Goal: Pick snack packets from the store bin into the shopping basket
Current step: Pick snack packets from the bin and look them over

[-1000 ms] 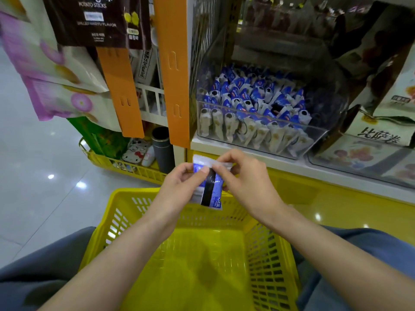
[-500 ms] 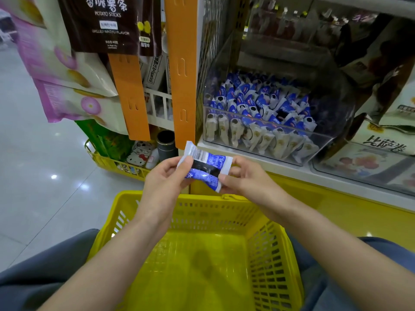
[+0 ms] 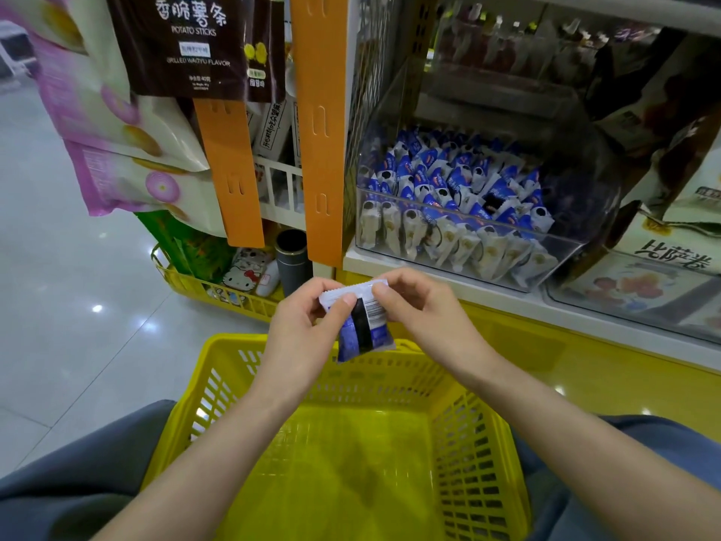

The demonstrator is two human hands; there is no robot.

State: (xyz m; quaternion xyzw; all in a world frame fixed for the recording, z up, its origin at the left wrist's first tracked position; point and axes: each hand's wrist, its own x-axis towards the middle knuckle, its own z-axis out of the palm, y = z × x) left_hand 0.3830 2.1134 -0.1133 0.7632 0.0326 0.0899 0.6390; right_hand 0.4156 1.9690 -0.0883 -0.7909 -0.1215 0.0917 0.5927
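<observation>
A small blue and white snack packet hangs upright above the far rim of the yellow shopping basket. My left hand pinches its top left corner, and my right hand pinches its top right edge. Nothing lies inside the basket. Behind my hands, a clear plastic store bin on the shelf holds several more of the same blue and white packets.
Orange shelf strips and hanging snack bags are at the upper left. A second yellow basket with small items stands on the floor to the left. Another clear bin of larger packs sits at the right.
The packet has turned from lying sideways between my hands to hanging upright, held by its top edge. Both hands stay above the basket's far rim.
</observation>
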